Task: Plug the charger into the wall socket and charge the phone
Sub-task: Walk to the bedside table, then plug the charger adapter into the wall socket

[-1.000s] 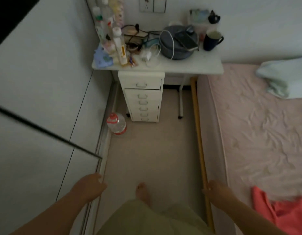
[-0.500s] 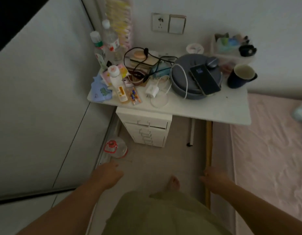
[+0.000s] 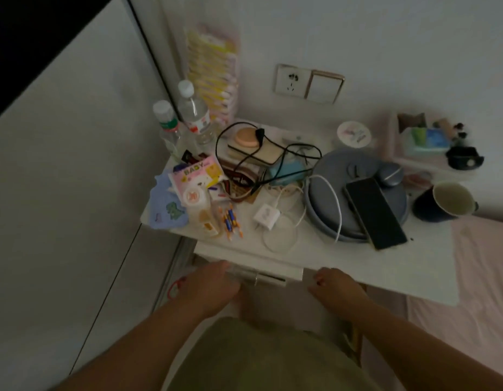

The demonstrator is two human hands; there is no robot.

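The white charger point(image 3: 266, 216) lies on the counter point(image 3: 385, 266) with its white cable point(image 3: 284, 235) looped beside it and running up over a round grey device point(image 3: 343, 190). The phone point(image 3: 375, 212) rests dark and face up on that device, just right of the cable. The wall socket point(image 3: 291, 80) sits on the wall above the clutter. The left hand point(image 3: 208, 289) and right hand point(image 3: 339, 289) hover below the counter's front edge, each grip loose and holding nothing
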